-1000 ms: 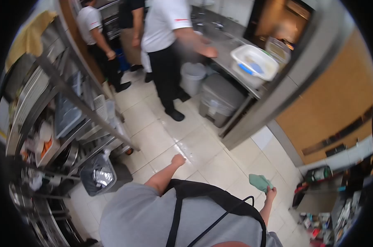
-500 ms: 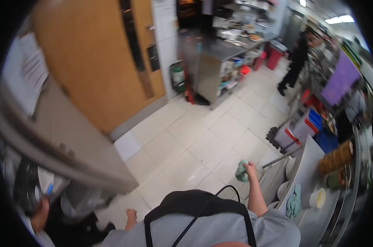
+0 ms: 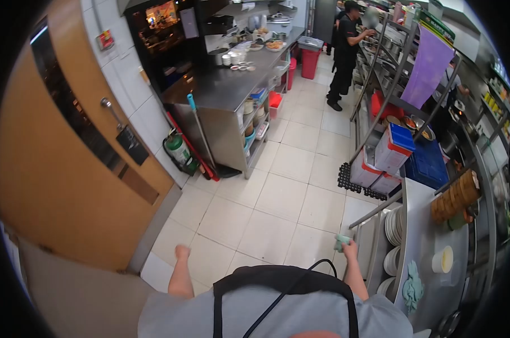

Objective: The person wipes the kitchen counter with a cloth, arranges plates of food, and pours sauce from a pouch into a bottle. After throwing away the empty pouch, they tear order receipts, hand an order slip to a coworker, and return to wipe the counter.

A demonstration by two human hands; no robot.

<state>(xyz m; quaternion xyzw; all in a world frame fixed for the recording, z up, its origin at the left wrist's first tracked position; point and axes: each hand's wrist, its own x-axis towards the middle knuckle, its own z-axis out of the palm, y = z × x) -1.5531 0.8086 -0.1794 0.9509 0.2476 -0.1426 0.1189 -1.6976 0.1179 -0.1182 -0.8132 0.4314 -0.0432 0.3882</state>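
My right hand (image 3: 350, 248) is closed on a crumpled green cloth (image 3: 341, 242), held over the floor beside the steel counter. To the left, my left hand (image 3: 182, 251) hangs above the floor tiles with its fingers curled and nothing visible in it. A second green cloth (image 3: 413, 286) lies on the steel counter (image 3: 421, 225) at my right, near a white tub (image 3: 442, 259) with something yellow inside. Stacked white plates (image 3: 394, 226) sit on the shelf under that counter, close to my right hand.
A wooden door (image 3: 80, 169) stands at left, with a fire extinguisher (image 3: 179, 149) beyond it. Ahead, a steel worktable (image 3: 221, 96) carries dishes. Lidded tubs (image 3: 394, 149) and bamboo steamers (image 3: 456, 197) are at right. A person in black (image 3: 343, 56) stands by the far rack.
My view has swung left and forward, further into the kitchen. The person's hand at lower left has gone out of sight. My left hand reaches further forward; the cloth stays in my right.
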